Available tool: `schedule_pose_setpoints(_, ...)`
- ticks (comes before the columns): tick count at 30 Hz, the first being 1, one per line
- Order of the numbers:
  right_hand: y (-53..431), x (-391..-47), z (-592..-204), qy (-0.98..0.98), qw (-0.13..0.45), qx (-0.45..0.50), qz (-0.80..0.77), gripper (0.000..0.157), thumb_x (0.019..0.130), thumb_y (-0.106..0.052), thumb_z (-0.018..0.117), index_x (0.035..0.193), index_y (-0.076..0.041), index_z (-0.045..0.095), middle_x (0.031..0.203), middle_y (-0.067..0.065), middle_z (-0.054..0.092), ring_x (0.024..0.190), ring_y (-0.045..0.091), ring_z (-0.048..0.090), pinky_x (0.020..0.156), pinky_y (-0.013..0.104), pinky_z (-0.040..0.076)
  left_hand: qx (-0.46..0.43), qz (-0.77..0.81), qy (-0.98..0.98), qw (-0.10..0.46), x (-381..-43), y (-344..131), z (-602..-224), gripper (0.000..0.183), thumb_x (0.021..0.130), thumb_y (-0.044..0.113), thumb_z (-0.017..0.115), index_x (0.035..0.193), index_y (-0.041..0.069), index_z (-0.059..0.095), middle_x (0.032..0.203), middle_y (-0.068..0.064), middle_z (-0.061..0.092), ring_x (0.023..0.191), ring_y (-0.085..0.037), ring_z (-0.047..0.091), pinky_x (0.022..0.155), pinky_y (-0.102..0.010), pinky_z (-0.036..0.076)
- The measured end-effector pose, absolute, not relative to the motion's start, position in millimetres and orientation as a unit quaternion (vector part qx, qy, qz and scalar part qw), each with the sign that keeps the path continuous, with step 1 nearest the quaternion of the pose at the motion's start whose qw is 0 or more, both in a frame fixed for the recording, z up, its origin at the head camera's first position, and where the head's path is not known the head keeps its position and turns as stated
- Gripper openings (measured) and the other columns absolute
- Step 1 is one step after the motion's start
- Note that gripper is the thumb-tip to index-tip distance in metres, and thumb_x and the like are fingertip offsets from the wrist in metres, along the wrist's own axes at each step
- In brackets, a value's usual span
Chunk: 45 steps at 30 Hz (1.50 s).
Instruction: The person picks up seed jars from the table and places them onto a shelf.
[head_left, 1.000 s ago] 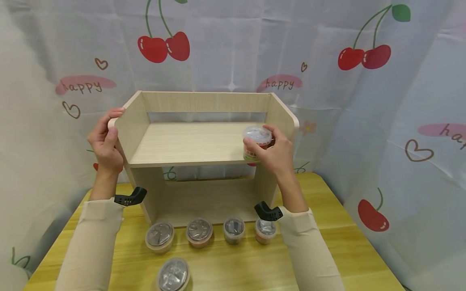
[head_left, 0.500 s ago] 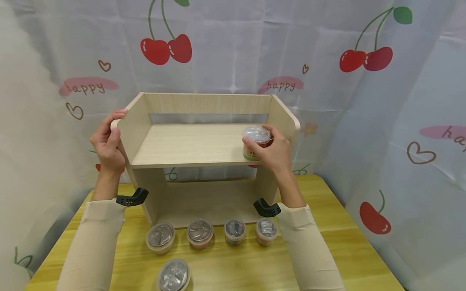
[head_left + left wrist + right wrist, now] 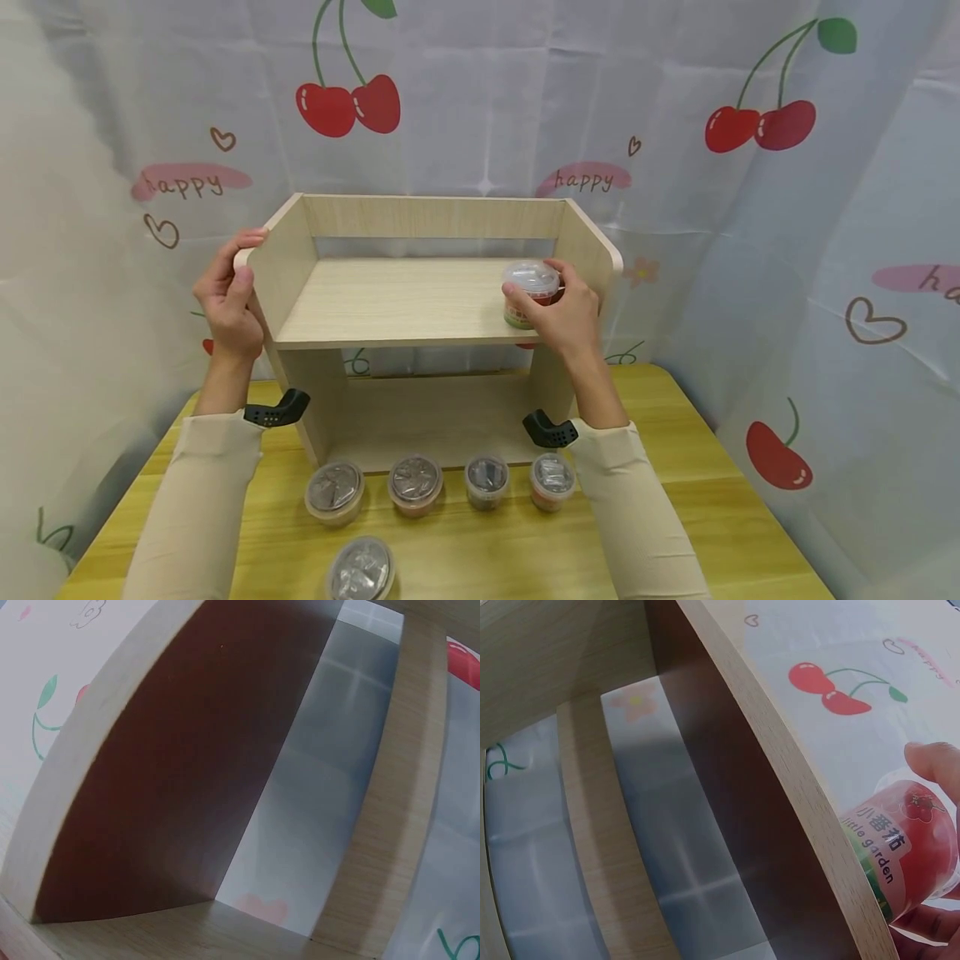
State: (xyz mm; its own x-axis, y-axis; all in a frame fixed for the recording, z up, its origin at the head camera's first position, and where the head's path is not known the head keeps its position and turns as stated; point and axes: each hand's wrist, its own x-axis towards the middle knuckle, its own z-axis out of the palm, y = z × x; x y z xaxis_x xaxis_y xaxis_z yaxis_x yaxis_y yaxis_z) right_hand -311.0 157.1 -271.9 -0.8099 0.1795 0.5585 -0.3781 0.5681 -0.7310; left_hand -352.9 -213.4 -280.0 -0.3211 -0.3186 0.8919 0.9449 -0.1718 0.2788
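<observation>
In the head view, a small plastic tub with a clear lid stands at the right front of the upper board of a pale wooden desktop shelf. My right hand grips it, thumb on the near side and fingers behind. The right wrist view shows the tub's red label, with a tomato picture and the words "little garden". At the other end, my left hand holds the front edge of the shelf's left side panel, fingers over the outer top and thumb at the front.
Several lidded tubs stand on the yellow wood-grain table: a row along the shelf's front, including one tub, and another tub nearer me. A cherry-print curtain hangs behind. The shelf's lower compartment lies below.
The tub has shifted slightly back from the upper board's front edge, still in my right hand. My left hand keeps its hold on the side panel. The head view has tilted a little.
</observation>
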Motion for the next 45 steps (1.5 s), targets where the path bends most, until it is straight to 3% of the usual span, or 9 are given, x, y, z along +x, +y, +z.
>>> schedule_pose_setpoints(19,163,-307,-275,-0.846,0.292,0.047,0.444,0.079,0.079,-0.046,0.078,0.14,-0.005,0.049,0.128,0.02,0.059,0.109,0.032,0.06,0.092,0.046,0.048,-0.356,-0.68,-0.448,0.459,-351,-207,-280,0.034,0.085,0.002,0.043,0.104,-0.017,0.063,0.109,-0.019,0.068,0.112,-0.031,0.057,0.103,-0.037,0.038)
schedule_pose_setpoints(28,165,-303,-276,-0.845,0.31,0.055,0.432,0.085,0.077,-0.045,0.08,0.144,-0.006,0.044,0.113,0.02,0.062,0.093,0.031,0.061,0.079,0.044,0.05,-0.353,-0.669,-0.46,0.464,-348,-207,-278,0.036,0.085,0.003,0.041,0.105,-0.016,0.064,0.11,-0.017,0.068,0.112,-0.029,0.057,0.102,-0.036,0.037)
schedule_pose_setpoints(45,167,-272,-281,-0.834,0.324,0.073,0.441,0.09,0.078,-0.039,0.081,0.148,-0.005,0.036,0.109,0.017,0.061,0.093,0.031,0.061,0.084,0.044,0.052,-0.345,-0.673,-0.462,0.464,-346,-210,-278,0.035,0.086,0.004,0.042,0.106,-0.014,0.065,0.11,-0.015,0.069,0.113,-0.029,0.056,0.101,-0.035,0.036)
